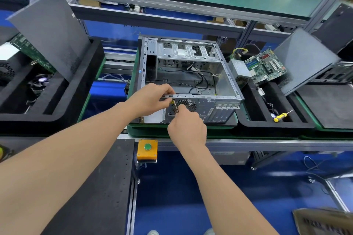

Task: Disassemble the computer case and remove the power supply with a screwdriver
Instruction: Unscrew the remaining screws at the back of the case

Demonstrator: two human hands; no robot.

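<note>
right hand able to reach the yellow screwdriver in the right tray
Probably, once freed: the way from the right hand to the yellow screwdriver in the black tray looks open, but it pinches a thin tool.

Single head-worn wide-angle view, facing forward and steeply down over the person's own forearms, which enter from the bottom edge. The computer case [191, 74] lies just above centre, near the camera, its open side up and rear panel facing the viewer. Left hand [154, 97] and right hand [186, 126] meet at its near rim, close enough to resolve the screwdriver [175, 107] shaft. Rails [267, 144] bow toward the margins.
</note>
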